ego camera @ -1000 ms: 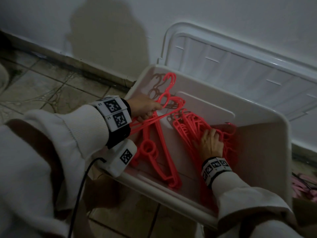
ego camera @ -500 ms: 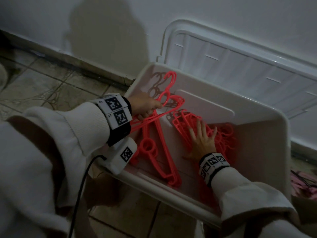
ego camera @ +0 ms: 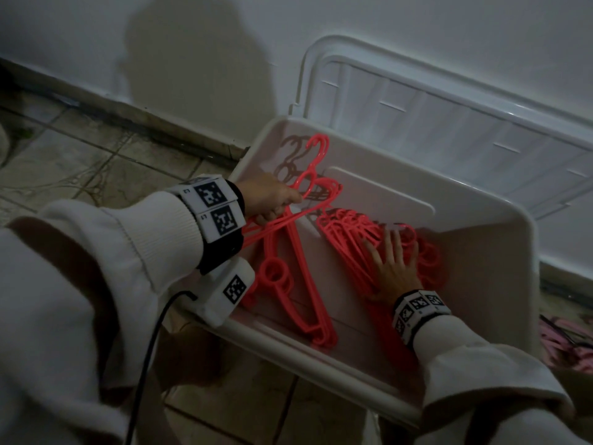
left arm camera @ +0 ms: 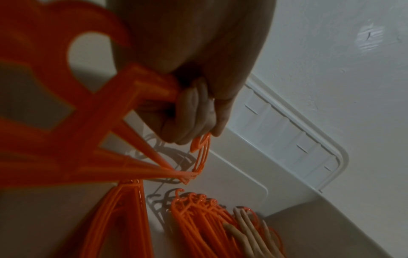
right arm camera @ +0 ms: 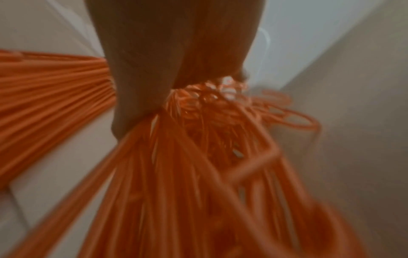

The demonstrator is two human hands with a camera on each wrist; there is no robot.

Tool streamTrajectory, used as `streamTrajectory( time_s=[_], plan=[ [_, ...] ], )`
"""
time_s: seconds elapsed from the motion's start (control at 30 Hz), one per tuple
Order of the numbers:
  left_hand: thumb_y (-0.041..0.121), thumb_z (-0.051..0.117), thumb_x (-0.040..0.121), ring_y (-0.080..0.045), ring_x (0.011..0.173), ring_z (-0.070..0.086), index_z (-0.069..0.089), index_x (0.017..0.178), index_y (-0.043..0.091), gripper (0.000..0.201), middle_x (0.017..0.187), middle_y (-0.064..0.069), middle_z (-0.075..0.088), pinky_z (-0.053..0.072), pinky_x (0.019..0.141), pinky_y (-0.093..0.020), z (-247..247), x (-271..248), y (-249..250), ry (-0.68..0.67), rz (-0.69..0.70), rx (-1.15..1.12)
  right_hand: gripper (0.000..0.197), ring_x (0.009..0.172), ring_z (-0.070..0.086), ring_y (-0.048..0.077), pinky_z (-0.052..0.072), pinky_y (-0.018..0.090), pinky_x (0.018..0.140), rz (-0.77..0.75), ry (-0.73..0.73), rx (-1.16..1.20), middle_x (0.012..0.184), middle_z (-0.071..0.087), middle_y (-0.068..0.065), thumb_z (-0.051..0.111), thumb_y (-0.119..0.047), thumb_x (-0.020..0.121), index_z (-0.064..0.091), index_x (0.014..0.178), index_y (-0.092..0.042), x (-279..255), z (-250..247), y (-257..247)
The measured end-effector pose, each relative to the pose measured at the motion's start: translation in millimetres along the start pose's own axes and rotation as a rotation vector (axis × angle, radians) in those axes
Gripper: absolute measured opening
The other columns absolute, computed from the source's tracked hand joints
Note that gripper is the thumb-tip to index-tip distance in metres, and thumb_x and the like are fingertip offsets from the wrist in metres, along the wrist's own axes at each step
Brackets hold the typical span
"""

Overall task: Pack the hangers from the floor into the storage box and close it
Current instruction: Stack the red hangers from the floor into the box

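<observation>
A white storage box [ego camera: 500, 226] stands open on the floor by the wall. My left hand [ego camera: 272, 200] grips a small bunch of red hangers [ego camera: 298, 252] near their necks, over the box's left side; the fingers [left arm camera: 189, 122] curl round the bars in the left wrist view. A bigger stack of red hangers [ego camera: 353, 239] lies in the box bottom. My right hand [ego camera: 393, 268] lies flat on that stack with fingers spread. The right wrist view shows the blurred stack [right arm camera: 198, 174] under the palm.
The box's white lid [ego camera: 449, 130] leans against the wall behind the box. Pink hangers [ego camera: 568, 345] lie on the floor at the right edge. Tiled floor [ego camera: 80, 165] stretches to the left. A black cable [ego camera: 150, 342] hangs from my left wrist device.
My right hand has opened from a curled hold on the stack to a flat, spread palm and shifted slightly toward me. The left hand's bunch has barely moved.
</observation>
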State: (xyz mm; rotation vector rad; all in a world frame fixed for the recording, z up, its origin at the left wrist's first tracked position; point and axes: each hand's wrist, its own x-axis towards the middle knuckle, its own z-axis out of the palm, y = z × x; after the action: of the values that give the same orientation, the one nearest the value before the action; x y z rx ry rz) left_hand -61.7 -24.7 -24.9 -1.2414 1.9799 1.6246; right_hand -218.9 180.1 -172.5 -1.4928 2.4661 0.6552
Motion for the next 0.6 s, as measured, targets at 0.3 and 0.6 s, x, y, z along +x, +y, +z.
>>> streamTrajectory(
  time_s=[0.3,0.6],
  plan=[
    [0.020,0.044,0.095,-0.004,0.024,0.022,0.029,0.059,0.016,0.039,0.032,0.008,0.027,0.019,0.031,-0.008,1.3,1.4,-0.5,-0.004,0.031,0.003,0.093,0.139,0.021,0.041,-0.014,0.064,0.103,0.101,0.116,-0.047,0.144,0.026,0.034,0.062,-0.062,0.067,0.050,0.123,0.012,9.3,-15.8,-5.6],
    [0.022,0.041,0.096,-0.004,0.021,0.020,0.027,0.058,0.016,0.042,0.028,0.008,0.025,0.018,0.031,-0.007,1.4,4.1,0.4,-0.006,-0.014,0.000,0.041,0.122,0.053,0.023,0.025,0.074,0.093,-0.464,0.274,-0.163,0.128,0.059,0.004,0.041,-0.024,0.075,0.072,0.102,-0.020,27.1,4.9,-21.3]
  ],
)
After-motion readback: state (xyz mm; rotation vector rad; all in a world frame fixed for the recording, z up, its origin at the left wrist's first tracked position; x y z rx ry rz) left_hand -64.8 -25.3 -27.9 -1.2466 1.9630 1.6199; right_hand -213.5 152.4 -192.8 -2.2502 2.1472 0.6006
